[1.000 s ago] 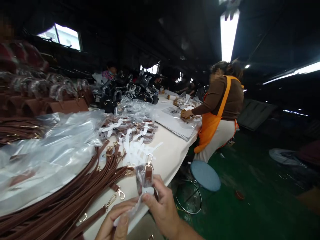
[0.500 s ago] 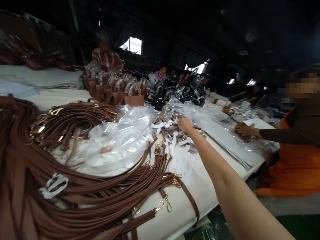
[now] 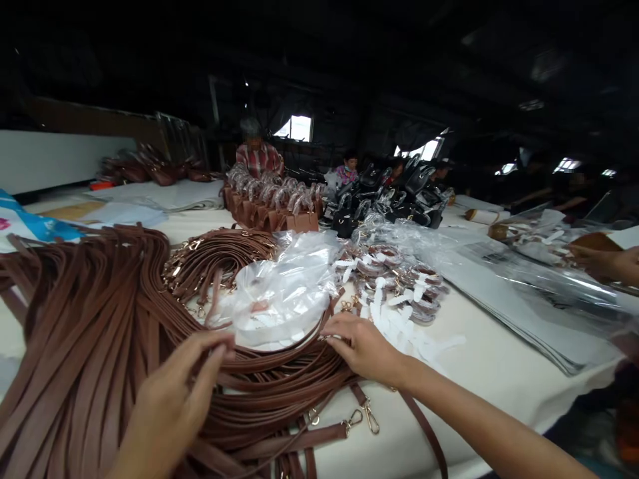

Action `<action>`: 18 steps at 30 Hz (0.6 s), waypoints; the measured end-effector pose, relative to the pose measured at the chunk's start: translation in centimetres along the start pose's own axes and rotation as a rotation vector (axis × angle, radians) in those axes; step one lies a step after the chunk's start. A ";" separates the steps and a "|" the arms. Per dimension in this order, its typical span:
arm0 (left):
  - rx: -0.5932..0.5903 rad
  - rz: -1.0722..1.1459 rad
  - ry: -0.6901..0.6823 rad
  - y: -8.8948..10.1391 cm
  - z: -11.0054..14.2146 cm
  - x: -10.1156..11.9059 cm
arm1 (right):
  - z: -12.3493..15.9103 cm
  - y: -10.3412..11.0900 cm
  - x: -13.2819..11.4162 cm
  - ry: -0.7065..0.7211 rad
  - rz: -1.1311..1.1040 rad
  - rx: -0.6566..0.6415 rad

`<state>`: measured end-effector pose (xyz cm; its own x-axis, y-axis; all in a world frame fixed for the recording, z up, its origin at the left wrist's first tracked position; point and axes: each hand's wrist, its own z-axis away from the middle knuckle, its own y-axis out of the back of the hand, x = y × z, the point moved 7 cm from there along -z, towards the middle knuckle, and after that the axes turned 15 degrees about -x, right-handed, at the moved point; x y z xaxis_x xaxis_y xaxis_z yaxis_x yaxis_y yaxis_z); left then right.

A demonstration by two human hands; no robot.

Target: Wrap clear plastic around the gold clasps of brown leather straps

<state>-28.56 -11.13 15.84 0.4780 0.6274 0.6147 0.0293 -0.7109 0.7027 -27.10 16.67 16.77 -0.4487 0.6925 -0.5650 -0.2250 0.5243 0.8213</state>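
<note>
A big heap of long brown leather straps (image 3: 94, 332) with gold clasps (image 3: 362, 416) lies across the white table (image 3: 479, 359). My left hand (image 3: 172, 399) rests on the straps, fingers stretched forward and slightly curled. My right hand (image 3: 362, 346) lies on the strap ends by a crumpled clear plastic bag (image 3: 284, 293), its fingertips pressed down on the straps; what they pinch is hidden. Beyond my right hand lie white paper strips (image 3: 404, 326) and a pile of wrapped coiled straps (image 3: 394, 273).
Brown handbags (image 3: 269, 206) and black handbags (image 3: 394, 193) stand further back. Flat plastic-covered sheets (image 3: 519, 293) lie at the right, where another person's hand (image 3: 612, 263) works. Two people (image 3: 257, 156) sit at the far side. A second coil of straps (image 3: 214, 256) lies mid-table.
My right hand has drawn back from the wrapped pile to the strap ends. My left hand has come into view on the straps. The view swung left.
</note>
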 end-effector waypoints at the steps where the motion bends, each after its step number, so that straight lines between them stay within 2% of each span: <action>1: 0.022 -0.161 -0.063 1.9 -3.8 -0.3 | 0.3 -0.5 -0.7 0.023 -0.011 -0.005; 2: 0.026 -0.218 -0.077 3.4 -7.7 -1.0 | 0.5 -0.8 -1.1 0.035 -0.026 -0.007; 4: -0.014 -0.278 -0.052 5.0 -14.4 -2.6 | 0.8 -0.8 -1.0 0.033 -0.061 0.009; 5: -0.039 -0.297 -0.016 5.1 -16.7 -3.4 | 1.0 -0.7 -0.7 0.023 -0.074 0.020; 7: -0.096 -0.297 0.065 4.2 -18.9 -4.7 | 1.4 -0.6 0.7 -0.012 -0.092 0.032; 9: -0.177 -0.255 0.080 2.0 -18.3 -5.0 | 1.7 -0.9 2.6 -0.045 -0.099 0.029; 11: -0.252 -0.185 0.053 -0.2 -16.1 -4.5 | 1.6 -1.1 4.6 -0.071 -0.061 0.051; 14: -0.375 -0.101 0.006 -3.3 -12.5 -3.4 | 0.3 -1.2 6.8 -0.100 0.115 0.067; 18: -0.608 -0.042 -0.132 -7.6 -8.7 -1.4 | -2.6 -1.6 7.7 -0.058 0.282 -0.094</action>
<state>-37.12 -3.86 12.76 0.5931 0.5785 0.5600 -0.4359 -0.3541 0.8274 -32.38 19.85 11.32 -0.4552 0.8329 -0.3146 -0.1787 0.2607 0.9487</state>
